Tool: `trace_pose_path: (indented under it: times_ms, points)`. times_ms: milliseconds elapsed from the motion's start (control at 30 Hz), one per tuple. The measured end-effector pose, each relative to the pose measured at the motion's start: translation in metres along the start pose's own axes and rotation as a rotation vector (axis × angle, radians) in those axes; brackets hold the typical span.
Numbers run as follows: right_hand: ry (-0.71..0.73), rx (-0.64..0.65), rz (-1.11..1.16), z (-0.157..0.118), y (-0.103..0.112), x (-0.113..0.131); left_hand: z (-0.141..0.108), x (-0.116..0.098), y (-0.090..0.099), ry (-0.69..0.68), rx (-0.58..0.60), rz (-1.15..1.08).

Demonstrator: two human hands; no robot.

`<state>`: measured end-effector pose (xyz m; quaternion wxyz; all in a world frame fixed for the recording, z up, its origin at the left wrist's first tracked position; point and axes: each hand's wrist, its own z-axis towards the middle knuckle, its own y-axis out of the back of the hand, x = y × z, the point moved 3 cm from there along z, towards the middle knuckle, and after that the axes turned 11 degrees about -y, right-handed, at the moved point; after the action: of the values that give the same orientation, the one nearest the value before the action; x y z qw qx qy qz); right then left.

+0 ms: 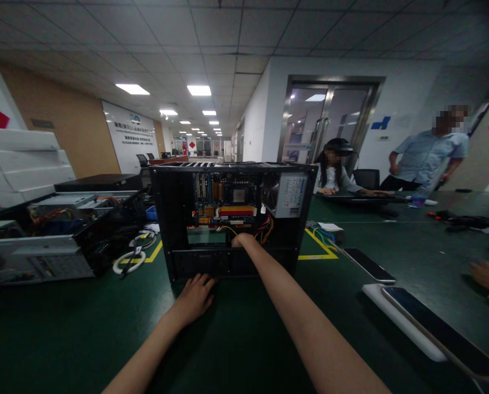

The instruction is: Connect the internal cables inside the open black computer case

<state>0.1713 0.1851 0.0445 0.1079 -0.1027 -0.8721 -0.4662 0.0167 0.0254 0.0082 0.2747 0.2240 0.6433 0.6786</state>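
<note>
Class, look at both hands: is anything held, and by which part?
The left hand holds nothing, lying on the table by the computer case. The right hand reaches inside; what it grips, if anything, cannot be told.

From the wearer's head, the wide view looks forward over a green table [228,339], an open computer case [211,262] close ahead.

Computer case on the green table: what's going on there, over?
Left hand resting on table, close to computer case. Right hand inside it, grip hidden. Case upright, near side open. Loose cables beside right hand.
</note>
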Motion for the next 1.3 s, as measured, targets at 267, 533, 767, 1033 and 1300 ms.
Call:
trace_pose_path:
  times_ms: [267, 533, 767, 1033, 1300]
  points:
    - [-0.059, 0.119, -0.138, -0.004, 0.000, -0.005, -0.001, 0.001, -0.001, 0.001, -0.014, 0.007]
    - [0.202, -0.156, 0.092, -0.025, 0.009, -0.016, -0.001, -0.001, 0.003, -0.017, -0.024, -0.021]
    - [0.191, 0.011, 0.929, -0.037, 0.014, -0.031, -0.001, 0.001, 0.001, -0.008, -0.008, -0.019]
    - [0.040, 0.069, 1.271, -0.026, 0.015, -0.031, -0.001, 0.001, -0.001, -0.014, -0.028, -0.015]
    - [-0.081, 0.201, 1.396, -0.026, 0.014, -0.032, -0.001, -0.001, 0.002, 0.002, -0.013, -0.035]
